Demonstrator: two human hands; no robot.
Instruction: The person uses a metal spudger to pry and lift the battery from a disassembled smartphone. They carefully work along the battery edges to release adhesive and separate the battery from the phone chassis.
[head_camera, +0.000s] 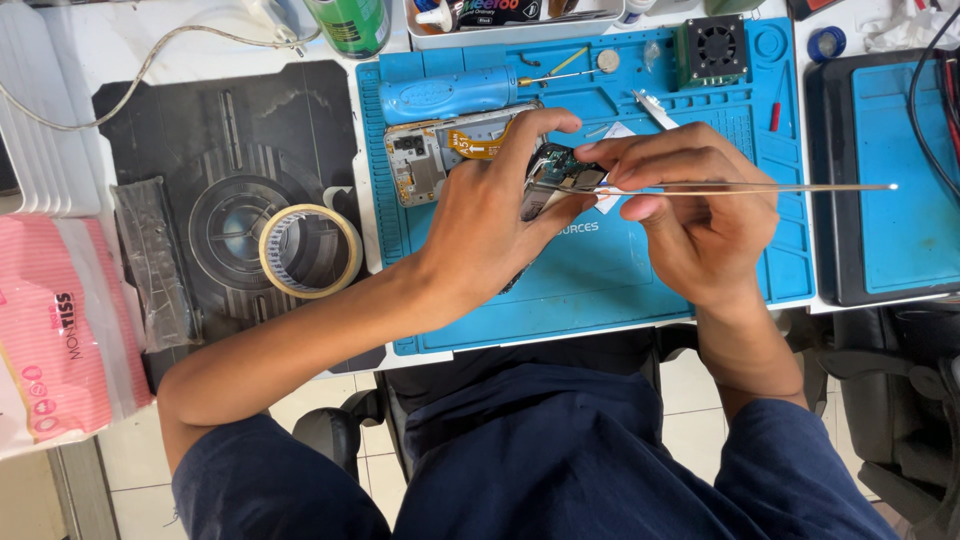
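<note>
Pinching tweezers (740, 188) in right hand (690, 215), left hand (500, 225) curled, its grip grasping circuit board (560, 170).

On your blue silicone work mat (700, 300) a blue cylindrical electric screwdriver (447, 94) lies along the far edge, with a small black square fan (712, 48) further right and a thin red-handled tool (775, 112) beside it; to the left you have a dark grey moulded mat (200, 130) carrying a beige roll of tape (311, 251) and a crumpled clear plastic bag (152, 262); a pink-striped plastic packet (55, 340) sits at the left edge; a green can (350, 24) stands behind.
</note>
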